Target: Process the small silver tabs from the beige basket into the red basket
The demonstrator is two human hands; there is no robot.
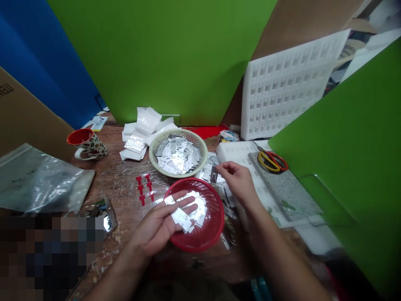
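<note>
My left hand [164, 223] is palm up over the red basket [216, 223], fingers stretched, with a few small flat metal plates [182, 219] lying between thumb and fingers. More shiny plates lie inside that basket, partly hidden by the hand. To the right, the fingertips of my right hand [234, 177] are pinched on a single metal plate [214, 174], which looks dark from this angle. Below it, loose plates are spread beside the baskets. Just behind the red basket stands a cream basket [152, 161], heaped with similar plates.
Several red T-shaped pieces [142, 200] lie left of the baskets. A mug [94, 146], white packets [138, 140] and a clear plastic bag [40, 179] are farther left. Scissors [272, 161] rest on a grey slab [285, 188] at right. Green panels [169, 54] border the table.
</note>
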